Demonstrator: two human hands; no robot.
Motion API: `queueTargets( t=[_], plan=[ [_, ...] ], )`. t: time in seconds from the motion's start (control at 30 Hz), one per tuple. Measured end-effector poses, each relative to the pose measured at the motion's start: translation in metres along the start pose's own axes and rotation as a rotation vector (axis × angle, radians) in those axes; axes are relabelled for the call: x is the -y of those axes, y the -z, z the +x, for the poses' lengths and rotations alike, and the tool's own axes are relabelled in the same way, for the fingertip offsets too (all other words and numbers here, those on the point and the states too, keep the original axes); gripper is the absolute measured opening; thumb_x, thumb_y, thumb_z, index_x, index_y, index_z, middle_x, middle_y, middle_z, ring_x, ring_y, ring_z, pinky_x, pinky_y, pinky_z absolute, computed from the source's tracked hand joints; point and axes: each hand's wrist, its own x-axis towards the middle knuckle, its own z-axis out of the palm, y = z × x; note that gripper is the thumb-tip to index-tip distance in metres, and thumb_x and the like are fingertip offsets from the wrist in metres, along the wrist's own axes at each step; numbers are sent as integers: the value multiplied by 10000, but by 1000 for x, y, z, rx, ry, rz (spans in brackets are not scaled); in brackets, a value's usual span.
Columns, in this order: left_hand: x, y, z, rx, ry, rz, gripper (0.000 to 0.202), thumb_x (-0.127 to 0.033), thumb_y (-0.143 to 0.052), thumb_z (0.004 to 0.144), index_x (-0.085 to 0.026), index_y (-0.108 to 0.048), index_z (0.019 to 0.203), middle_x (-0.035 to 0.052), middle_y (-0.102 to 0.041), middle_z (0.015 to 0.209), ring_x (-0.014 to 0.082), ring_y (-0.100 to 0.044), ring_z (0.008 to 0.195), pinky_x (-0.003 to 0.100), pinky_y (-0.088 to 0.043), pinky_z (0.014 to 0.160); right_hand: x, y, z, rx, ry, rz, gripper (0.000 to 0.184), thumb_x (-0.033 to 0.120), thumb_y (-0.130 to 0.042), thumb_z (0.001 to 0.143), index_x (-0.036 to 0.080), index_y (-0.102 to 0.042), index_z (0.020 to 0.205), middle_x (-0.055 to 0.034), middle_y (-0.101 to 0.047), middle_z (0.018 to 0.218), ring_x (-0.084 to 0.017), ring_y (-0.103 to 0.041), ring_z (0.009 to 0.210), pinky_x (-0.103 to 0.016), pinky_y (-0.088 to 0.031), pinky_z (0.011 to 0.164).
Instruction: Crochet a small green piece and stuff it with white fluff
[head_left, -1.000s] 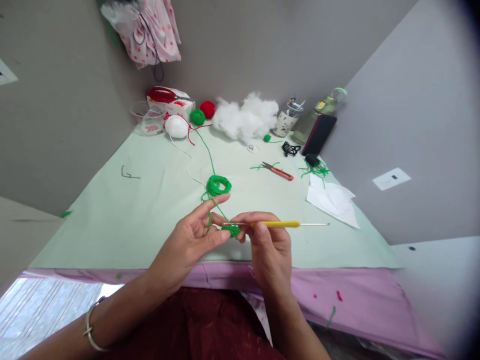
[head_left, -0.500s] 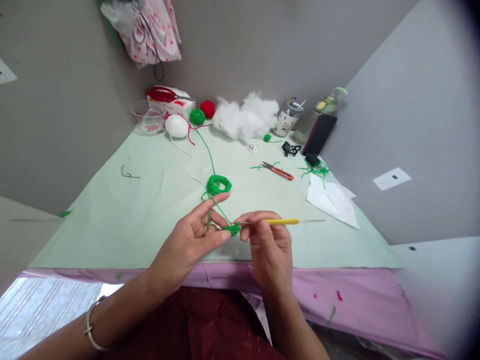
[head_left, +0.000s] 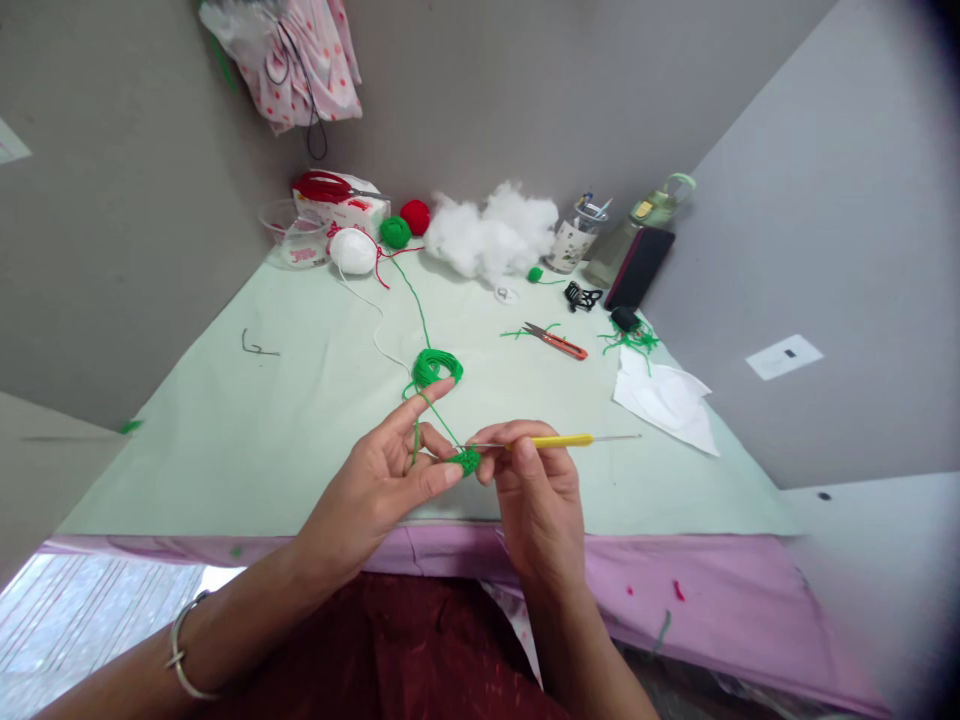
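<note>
Green piece (head_left: 469, 463), held above the bench (head_left: 292, 430), towards the middle of its near edge

Left hand (head_left: 379, 485): thumb and fingers pinching the piece, presumably to steady it for the hook (head_left: 564, 440).
Right hand (head_left: 544, 500): thumb and fingers closed on the hook's yellow grip.
Strand (head_left: 441, 420): over the left forefinger, apparently for tension.
Coil (head_left: 423, 371): on the bench beyond the left hand, likely to feed freely.
Obscured: piece's left side, behind the thumb; whether the hook enters a stitch, too small to tell.
Cut off: hanging cloth (head_left: 319, 70), top.

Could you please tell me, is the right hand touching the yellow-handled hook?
Touching. The head view shows it plainly: the right hand grips the yellow-handled hook, with the thumb lying over part of the handle.
</note>
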Motion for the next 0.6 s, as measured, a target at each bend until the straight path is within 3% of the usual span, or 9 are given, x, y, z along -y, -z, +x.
queueTargets(
  t=[0.3, 0.6],
  plan=[
    [-1, -1, 0, -2, 27, -20, 763, -299, -872, 855, -279, -540, 1543, -37, -580, 878, 94, -483, 719, 268, -427, 751, -1, 0, 0, 11, -28, -7, 145, 366, -729, 980, 266, -819, 926, -10, -805, 897, -92, -644, 662, -242, -514, 683],
    [-3, -3, 2, -11, 22, 0, 718, -306, -865, 858, -274, -573, 1513, -22, -580, 892, 117, -474, 747, 268, -380, 674, 2, 1, 1, 20, 1, -5, 168, 336, -686, 1008, 240, -789, 917, -6, -784, 891, -89, -644, 655, -251, -514, 691]
  ],
)
